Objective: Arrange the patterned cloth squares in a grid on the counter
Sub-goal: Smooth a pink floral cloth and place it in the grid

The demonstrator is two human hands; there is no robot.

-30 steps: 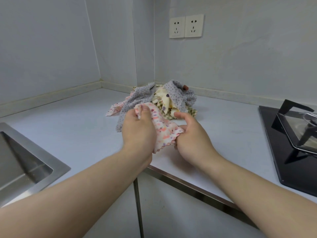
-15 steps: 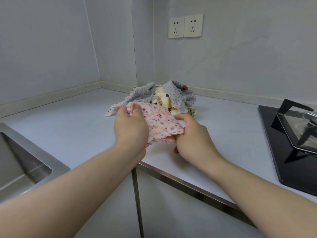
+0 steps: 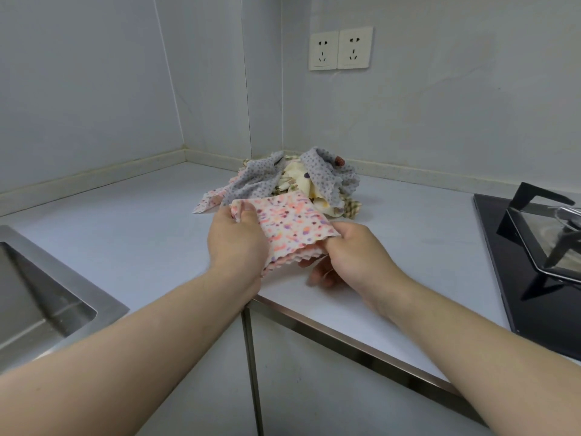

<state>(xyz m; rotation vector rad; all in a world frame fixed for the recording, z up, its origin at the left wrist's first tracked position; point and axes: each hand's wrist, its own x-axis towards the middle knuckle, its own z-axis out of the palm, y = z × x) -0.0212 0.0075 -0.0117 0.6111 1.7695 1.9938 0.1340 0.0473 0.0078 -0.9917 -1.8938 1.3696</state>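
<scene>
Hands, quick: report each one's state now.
Left hand: grips the pink cloth at its left corner.
Right hand: pinches the pink cloth at its right edge.

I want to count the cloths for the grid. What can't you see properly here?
1. Pile: head view; its cloths lie crumpled over each other, so their number is hidden.
2. Right hand: head view; its fingers are mostly under the pink cloth, and blurred.
3. Sink: head view; cut off by the left edge.
4. Stove: head view; cut off by the right edge.
</scene>
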